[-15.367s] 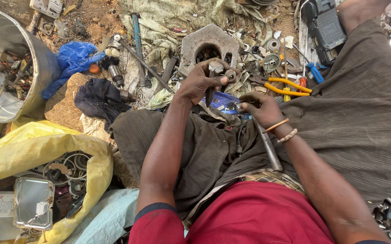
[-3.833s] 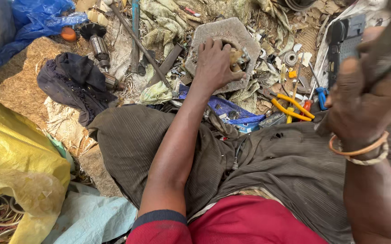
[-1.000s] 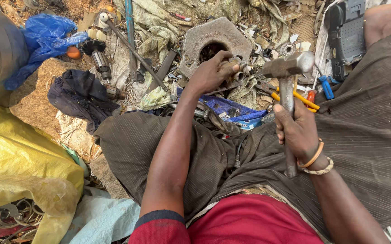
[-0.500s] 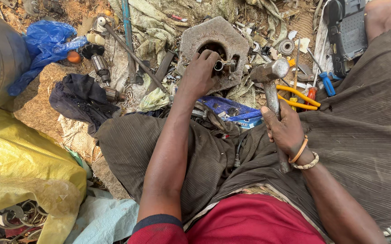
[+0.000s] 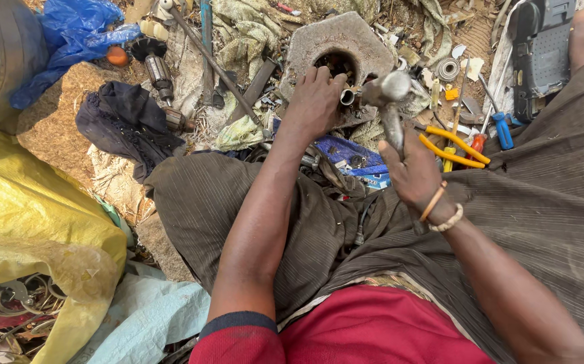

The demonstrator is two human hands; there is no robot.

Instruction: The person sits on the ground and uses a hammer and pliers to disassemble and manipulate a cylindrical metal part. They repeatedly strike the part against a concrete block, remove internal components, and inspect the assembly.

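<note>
Lowered since a moment ago, the grey steel hammer (image 5: pixel 390 94) in right hand (image 5: pixel 410 172) meets, seemingly, the short metal tube (image 5: pixel 347 96) left hand (image 5: pixel 313 101) pins at twelve o'clock; striking continues, needing steady aim.

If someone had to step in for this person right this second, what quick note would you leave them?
Left hand: steadies a small metal tube on the grey hexagonal block.
Right hand: grips the hammer, its head right at the tube's end.
Nearby: yellow-handled pliers and screwdrivers on the ground to the right.
Done: the tube is in place on the block.
Left: I cannot tell how far the tube must still go.
</note>
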